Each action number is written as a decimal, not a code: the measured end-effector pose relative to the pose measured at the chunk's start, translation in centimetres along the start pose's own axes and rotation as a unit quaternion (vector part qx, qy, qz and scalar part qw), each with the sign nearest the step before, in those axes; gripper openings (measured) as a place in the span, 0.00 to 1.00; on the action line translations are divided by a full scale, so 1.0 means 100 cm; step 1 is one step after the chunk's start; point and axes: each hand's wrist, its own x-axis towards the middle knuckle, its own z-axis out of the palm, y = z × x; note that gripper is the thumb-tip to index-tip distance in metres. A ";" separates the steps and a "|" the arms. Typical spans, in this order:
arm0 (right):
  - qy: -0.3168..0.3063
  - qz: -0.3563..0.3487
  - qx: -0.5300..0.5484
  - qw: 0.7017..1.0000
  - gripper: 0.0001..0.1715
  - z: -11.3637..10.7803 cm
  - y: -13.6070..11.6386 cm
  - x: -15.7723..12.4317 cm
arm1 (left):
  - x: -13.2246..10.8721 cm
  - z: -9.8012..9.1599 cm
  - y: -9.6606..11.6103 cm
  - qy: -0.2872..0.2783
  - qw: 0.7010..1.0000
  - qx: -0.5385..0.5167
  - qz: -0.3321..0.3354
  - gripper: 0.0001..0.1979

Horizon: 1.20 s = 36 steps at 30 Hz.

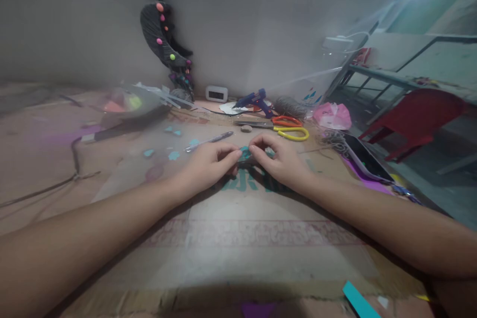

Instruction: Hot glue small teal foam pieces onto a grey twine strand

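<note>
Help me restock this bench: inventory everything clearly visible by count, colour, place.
piece: one, teal, centre
cutouts: several, light blue, left
pen: one, grey, centre
lump: one, grey, centre
scissors: count unclear, orange and yellow, centre
glue gun: one, blue, back
clock: one, white, back
yarn: several, grey, back
crescent: one, grey, back
bag: one, pink, right
phone: one, dark, right
strip: one, teal, front
chair: one, red, right
cord: one, dark, left
cardboard: one, brown, front
left hand: one, bare, centre
right hand: one, bare, centre
</note>
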 end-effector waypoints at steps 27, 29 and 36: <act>-0.006 0.040 0.012 0.999 0.08 0.000 -0.003 0.001 | 0.000 0.000 0.001 0.013 0.997 -0.061 -0.034 0.17; -0.008 0.038 0.015 0.999 0.09 0.000 -0.003 0.001 | -0.001 0.000 0.004 0.011 0.997 -0.065 -0.046 0.15; -0.028 0.031 0.034 0.999 0.12 -0.001 -0.003 0.002 | -0.002 0.000 0.002 0.017 0.998 -0.050 -0.034 0.13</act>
